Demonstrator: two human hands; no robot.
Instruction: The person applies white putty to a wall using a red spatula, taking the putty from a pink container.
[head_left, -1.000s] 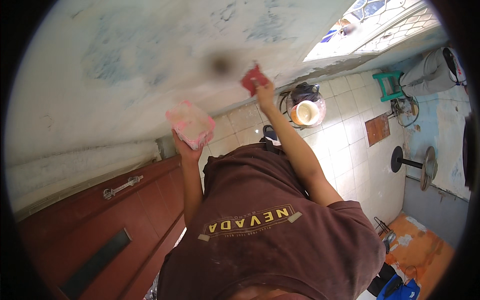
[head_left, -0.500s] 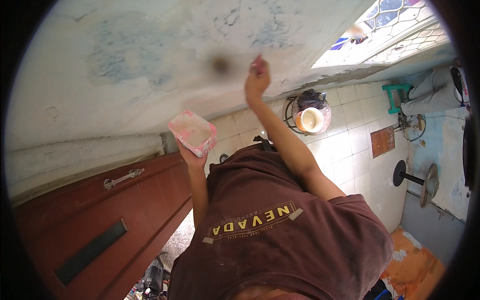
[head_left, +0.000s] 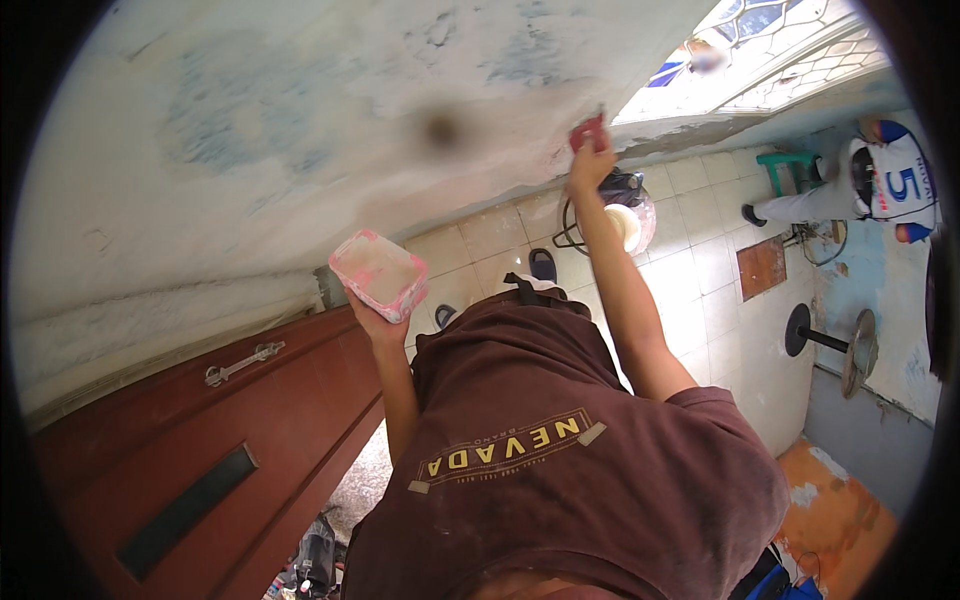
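My left hand (head_left: 381, 328) grips a pink-and-white rectangular tub (head_left: 414, 293) from below, its open top tilted toward the wall. Pale paste coats the inside of the tub. At the end of my outstretched arm, my right hand (head_left: 594, 168) is closed round a small red scraper (head_left: 588, 133). The scraper is at the wall (head_left: 330, 190), close to the window's lower corner; whether its edge touches the surface I cannot tell. The wall has pale smoothed patches and rough bluish areas.
A round stool (head_left: 645, 225) bears a pale bucket (head_left: 624, 226) and a black bag, partly behind my right arm. A brown door (head_left: 300, 380) stands at the left. A grilled window (head_left: 770, 60) is at upper right. Another person (head_left: 890, 180) stands near a green stool (head_left: 783, 170).
My right hand has moved right along the wall with the scraper, toward the window. The tub has shifted slightly left. The other person has come further into view.
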